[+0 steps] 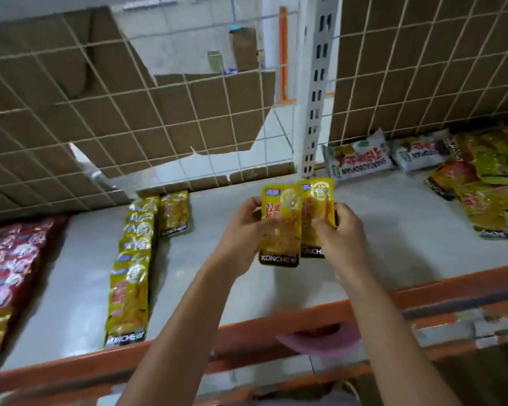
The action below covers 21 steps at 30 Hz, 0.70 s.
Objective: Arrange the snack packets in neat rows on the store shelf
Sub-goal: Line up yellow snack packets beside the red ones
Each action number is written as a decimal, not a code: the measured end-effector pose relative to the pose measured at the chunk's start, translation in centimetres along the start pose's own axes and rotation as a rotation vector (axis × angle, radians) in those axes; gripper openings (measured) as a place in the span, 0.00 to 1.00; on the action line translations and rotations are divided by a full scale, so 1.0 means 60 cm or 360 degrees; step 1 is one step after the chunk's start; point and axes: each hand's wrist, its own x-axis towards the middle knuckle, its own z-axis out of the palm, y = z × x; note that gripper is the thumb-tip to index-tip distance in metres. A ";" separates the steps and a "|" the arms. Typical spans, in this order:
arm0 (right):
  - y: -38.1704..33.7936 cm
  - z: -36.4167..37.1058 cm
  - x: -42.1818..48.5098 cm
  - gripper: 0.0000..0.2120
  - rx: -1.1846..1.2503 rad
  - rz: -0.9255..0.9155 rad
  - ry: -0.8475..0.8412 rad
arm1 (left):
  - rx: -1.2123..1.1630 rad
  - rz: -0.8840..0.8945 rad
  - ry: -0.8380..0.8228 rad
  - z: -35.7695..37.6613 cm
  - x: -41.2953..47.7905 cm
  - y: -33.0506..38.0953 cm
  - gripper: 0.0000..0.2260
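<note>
shelf (379, 230): pale, orange edge | backing: wire grid (159, 118) | hands: grasping 2 yellow packets (298, 221)

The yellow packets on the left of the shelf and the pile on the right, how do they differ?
The left yellow packets lie overlapped in one straight row running front to back; the right pile is a loose heap with packets at mixed angles. The row looks all yellow, while the heap mixes yellow with orange-red packets. Both rest flat on the grey shelf, and both include packets with a black bottom band.
</note>
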 end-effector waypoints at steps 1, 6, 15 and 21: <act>-0.004 0.019 -0.011 0.01 -0.0002 -0.0015 -0.0028 | 0.0005 0.0021 0.0073 -0.020 -0.011 0.000 0.10; -0.024 0.110 -0.057 0.07 0.0023 -0.0042 -0.0155 | 0.0056 0.0137 0.0372 -0.120 -0.055 0.004 0.08; -0.082 0.253 -0.089 0.18 -0.0143 -0.0089 -0.0324 | 0.0234 0.0186 0.0870 -0.273 -0.094 0.021 0.17; -0.118 0.335 -0.069 0.29 -0.0358 -0.0296 -0.0423 | 0.0279 0.0164 0.0926 -0.323 -0.098 0.023 0.16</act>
